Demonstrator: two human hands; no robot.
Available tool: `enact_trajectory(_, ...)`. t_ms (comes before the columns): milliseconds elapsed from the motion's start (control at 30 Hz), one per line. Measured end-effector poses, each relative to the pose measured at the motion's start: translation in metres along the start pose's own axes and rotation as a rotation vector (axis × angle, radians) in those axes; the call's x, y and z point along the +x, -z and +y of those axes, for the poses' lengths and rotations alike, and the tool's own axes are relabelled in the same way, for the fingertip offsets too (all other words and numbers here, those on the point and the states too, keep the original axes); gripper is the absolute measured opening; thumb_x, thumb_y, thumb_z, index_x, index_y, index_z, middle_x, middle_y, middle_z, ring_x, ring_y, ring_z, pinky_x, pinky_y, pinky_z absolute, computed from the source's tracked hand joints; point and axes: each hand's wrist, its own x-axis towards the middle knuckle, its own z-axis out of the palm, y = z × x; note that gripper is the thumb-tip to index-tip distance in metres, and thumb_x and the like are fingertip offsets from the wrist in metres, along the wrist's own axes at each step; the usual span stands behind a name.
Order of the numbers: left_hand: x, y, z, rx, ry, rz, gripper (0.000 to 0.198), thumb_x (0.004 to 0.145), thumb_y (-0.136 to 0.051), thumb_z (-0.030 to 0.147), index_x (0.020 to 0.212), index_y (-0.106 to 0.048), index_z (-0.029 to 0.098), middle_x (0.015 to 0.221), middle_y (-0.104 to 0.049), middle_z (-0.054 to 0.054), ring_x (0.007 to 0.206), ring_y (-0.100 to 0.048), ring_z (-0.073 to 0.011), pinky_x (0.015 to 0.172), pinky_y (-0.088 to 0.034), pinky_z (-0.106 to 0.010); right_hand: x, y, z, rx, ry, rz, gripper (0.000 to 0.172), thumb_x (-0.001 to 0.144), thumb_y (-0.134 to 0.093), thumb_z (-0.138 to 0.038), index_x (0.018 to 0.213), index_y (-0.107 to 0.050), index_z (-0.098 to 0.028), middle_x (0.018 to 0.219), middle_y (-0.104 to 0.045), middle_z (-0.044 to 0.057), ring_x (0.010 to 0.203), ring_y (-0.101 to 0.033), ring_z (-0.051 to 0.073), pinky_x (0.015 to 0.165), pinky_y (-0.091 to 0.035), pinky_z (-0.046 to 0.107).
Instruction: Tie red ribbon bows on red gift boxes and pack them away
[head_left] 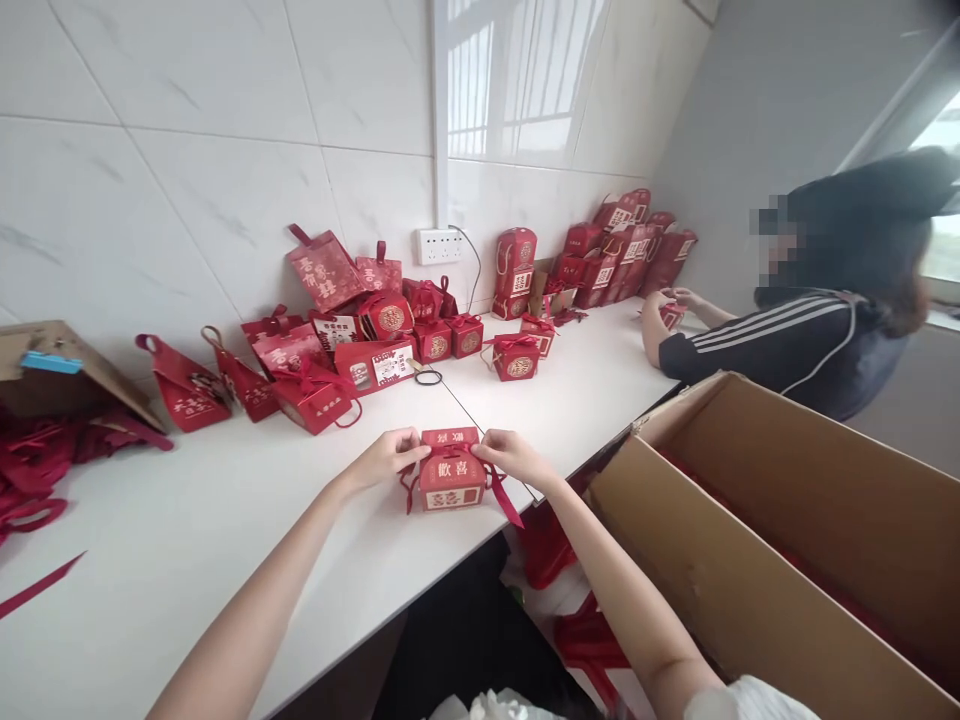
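A red gift box (452, 483) with gold and white lettering stands on the white table in front of me. Across its top runs a dark red ribbon (511, 505), with one tail hanging down on the right side. My left hand (397, 452) pinches the ribbon at the box's upper left. On the opposite side, my right hand (510, 455) has thumb and fingers closed on the ribbon as well. The knot between the hands is too small to make out clearly.
Several finished-looking red boxes (390, 318) line the wall. Loose ribbons (34, 470) lie at far left by an open carton (82, 365). At right stands a large cardboard box (750, 540); beyond it a co-worker (787, 340) handles a small red box. A power strip (441, 246) hangs on the wall.
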Motion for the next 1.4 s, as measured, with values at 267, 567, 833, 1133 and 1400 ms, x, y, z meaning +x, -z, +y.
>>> enact_trajectory(267, -0.015, 0.005, -0.007, -0.122, 0.098, -0.064, 0.044, 0.069, -0.058, 0.057, 0.055, -0.046, 0.017, 0.05, -0.042, 0.004, 0.049, -0.035, -0.0087, 0.048, -0.026, -0.022, -0.004, 0.018, 0.012, 0.235, -0.062, -0.277, 0.04, 0.07, -0.063, -0.053, 0.061, -0.05, -0.016, 0.048, -0.04, -0.006, 0.046, -0.032, 0.006, 0.047, -0.022, 0.022)
enact_trajectory(567, -0.013, -0.016, -0.034, -0.214, 0.094, -0.001, 0.059, 0.056, -0.054, 0.076, 0.052, -0.043, 0.018, 0.056, -0.051, 0.0, 0.055, -0.044, -0.0133, 0.053, -0.036, -0.025, -0.003, 0.009, 0.037, 0.317, -0.063, -0.243, 0.052, 0.063, -0.061, -0.065, 0.055, -0.043, -0.018, 0.045, -0.033, -0.008, 0.043, -0.024, 0.005, 0.045, -0.016, 0.022)
enact_trajectory(833, -0.018, -0.017, -0.039, -0.253, 0.1, 0.0, 0.056, 0.062, -0.053, 0.072, 0.054, -0.044, 0.017, 0.058, -0.051, 0.001, 0.056, -0.044, -0.0121, 0.055, -0.035, -0.025, -0.005, 0.002, 0.042, 0.379, -0.078, -0.22, 0.051, 0.063, -0.061, -0.066, 0.058, -0.043, -0.019, 0.044, -0.037, -0.007, 0.042, -0.033, 0.007, 0.045, -0.025, 0.023)
enact_trajectory(1133, -0.019, -0.026, -0.052, -0.277, 0.087, -0.013, 0.053, 0.07, -0.05, 0.068, 0.059, -0.044, 0.017, 0.059, -0.048, 0.003, 0.052, -0.038, -0.0092, 0.049, -0.028, -0.022, -0.005, -0.011, 0.048, 0.408, -0.096, -0.178, 0.054, 0.061, -0.062, -0.067, 0.057, -0.041, -0.018, 0.046, -0.038, -0.007, 0.042, -0.029, 0.005, 0.044, -0.021, 0.021)
enact_trajectory(1400, -0.016, -0.027, -0.055, -0.293, 0.046, -0.065, 0.054, 0.07, -0.05, 0.068, 0.06, -0.042, 0.016, 0.061, -0.049, 0.001, 0.056, -0.04, -0.0102, 0.05, -0.027, -0.022, 0.001, -0.016, 0.049, 0.349, -0.113, -0.225, 0.056, 0.06, -0.058, -0.072, 0.061, -0.042, -0.018, 0.043, -0.046, -0.006, 0.035, -0.041, 0.006, 0.036, -0.03, 0.019)
